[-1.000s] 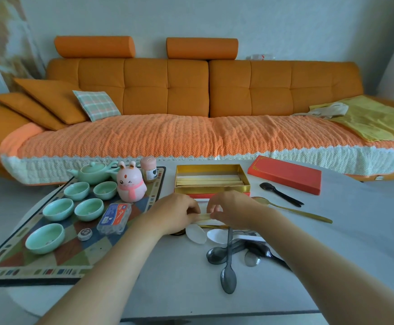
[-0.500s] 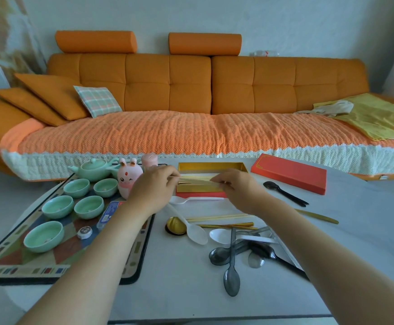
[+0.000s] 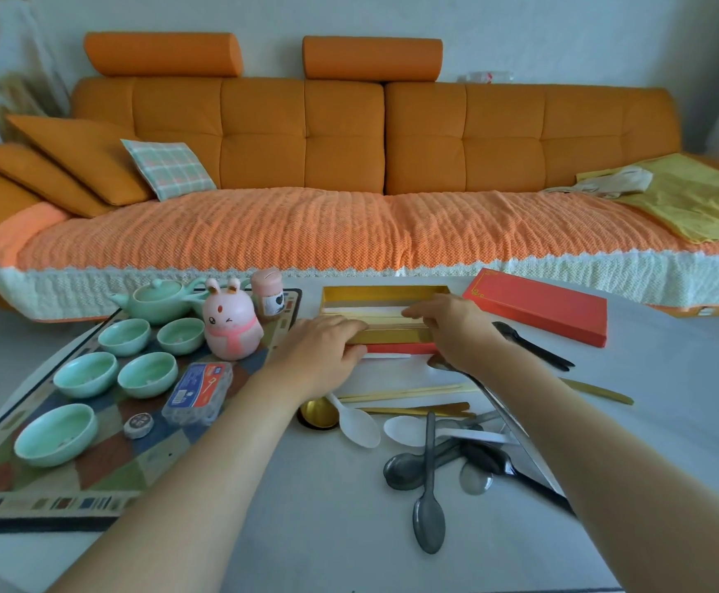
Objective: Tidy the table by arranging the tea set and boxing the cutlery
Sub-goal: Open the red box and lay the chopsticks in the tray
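Observation:
An open gold box point(image 3: 385, 291) with a red base stands at the far middle of the white table point(image 3: 314, 541). My left hand point(image 3: 321, 350) and my right hand point(image 3: 454, 329) each grip an end of a pair of gold chopsticks point(image 3: 387, 321), held low over the box's front part. Loose cutlery lies nearer to me: more gold chopsticks point(image 3: 404, 393), white spoons point(image 3: 359, 423), grey spoons point(image 3: 428, 509) and a gold spoon point(image 3: 318, 413). The box's red lid point(image 3: 537, 306) lies to the right. A green teapot point(image 3: 156, 299) and several green cups point(image 3: 148, 374) sit on a patterned mat point(image 3: 105, 468).
On the mat also stand a pink bunny figure point(image 3: 231, 321), a pink jar point(image 3: 268, 293), a clear plastic case with a blue label point(image 3: 199, 391) and a small round tin point(image 3: 138, 425). A black spoon point(image 3: 529, 345) lies beside the lid. An orange sofa point(image 3: 349, 164) runs behind the table.
Both hands lifted a pair of gold chopsticks from the cutlery pile, carried them away from me and lowered them over the gold box.

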Tool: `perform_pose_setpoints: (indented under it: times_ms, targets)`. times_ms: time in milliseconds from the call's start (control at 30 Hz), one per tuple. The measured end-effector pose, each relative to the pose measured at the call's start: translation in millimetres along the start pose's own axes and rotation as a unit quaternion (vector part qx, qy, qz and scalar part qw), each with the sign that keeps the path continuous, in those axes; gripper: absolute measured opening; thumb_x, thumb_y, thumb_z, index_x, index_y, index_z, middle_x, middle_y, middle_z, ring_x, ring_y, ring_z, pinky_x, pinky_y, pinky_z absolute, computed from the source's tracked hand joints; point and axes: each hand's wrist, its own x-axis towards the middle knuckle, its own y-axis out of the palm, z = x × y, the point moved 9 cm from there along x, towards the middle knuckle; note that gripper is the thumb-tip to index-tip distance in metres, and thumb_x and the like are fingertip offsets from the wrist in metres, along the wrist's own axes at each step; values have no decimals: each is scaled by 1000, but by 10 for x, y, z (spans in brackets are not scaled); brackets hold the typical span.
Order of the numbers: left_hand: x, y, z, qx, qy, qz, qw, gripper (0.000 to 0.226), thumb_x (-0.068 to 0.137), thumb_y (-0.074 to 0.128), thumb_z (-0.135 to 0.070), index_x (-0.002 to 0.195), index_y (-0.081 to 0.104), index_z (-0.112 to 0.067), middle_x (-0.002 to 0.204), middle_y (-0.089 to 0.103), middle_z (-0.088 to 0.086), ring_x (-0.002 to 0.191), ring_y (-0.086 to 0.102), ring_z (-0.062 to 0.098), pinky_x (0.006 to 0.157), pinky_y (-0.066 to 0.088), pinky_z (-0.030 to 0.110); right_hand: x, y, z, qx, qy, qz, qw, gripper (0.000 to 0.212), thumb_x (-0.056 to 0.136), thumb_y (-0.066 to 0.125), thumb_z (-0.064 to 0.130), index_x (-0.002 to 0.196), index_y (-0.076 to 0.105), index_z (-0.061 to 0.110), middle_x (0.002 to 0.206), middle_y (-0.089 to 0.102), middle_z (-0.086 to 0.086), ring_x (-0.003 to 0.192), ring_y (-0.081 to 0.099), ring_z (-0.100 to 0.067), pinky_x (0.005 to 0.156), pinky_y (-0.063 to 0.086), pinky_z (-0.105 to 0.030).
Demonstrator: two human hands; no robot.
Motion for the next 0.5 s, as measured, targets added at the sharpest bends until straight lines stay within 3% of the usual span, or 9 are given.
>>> perform_pose_setpoints:
  times_ms: [100, 167, 267, 367, 500]
  targets:
    - [20, 35, -2, 16, -8, 8, 1000, 47, 100, 40, -46, 143, 45, -27, 145, 48, -7, 133, 40, 15, 103, 31, 35, 0, -45, 110, -28, -52, -22, 998, 44, 88, 48, -4, 113, 72, 23, 112, 65, 2, 104, 58, -21, 83, 52, -39]
    - [28, 6, -39, 17, 8, -12, 1000, 45, 99, 43, -44, 140, 48, -26, 140, 49, -8, 131, 38, 15, 102, 29, 33, -39, -49, 199, -21, -81, -17, 996, 42, 87, 45, -3, 108, 74, 19, 109, 67, 3, 100, 60, -20, 81, 52, -36]
    - [21, -36, -87, 14, 23, -33, 999, 41, 98, 45, -42, 135, 51, -28, 135, 53, -11, 126, 44, 14, 101, 27, 32, -105, 42, 282, -22, -79, 37, 996, 41, 90, 44, 7, 121, 69, 18, 116, 68, 5, 99, 62, -16, 82, 48, -27]
    - [11, -28, -83, 2, 9, -20, 1000, 43, 97, 45, -45, 137, 48, -31, 139, 54, -13, 126, 47, 13, 102, 27, 32, -113, 116, 277, -39, -63, 78, 994, 45, 94, 41, 13, 133, 60, 21, 133, 62, 1, 116, 56, -18, 95, 44, -28]
    - [-11, 15, -36, 5, 0, 10, 1000, 51, 97, 45, -48, 145, 40, -32, 148, 46, -11, 133, 41, 15, 106, 24, 33, -103, 206, 244, -87, -48, 108, 989, 46, 96, 39, 18, 139, 54, 25, 131, 62, -1, 114, 55, -20, 97, 42, -31]
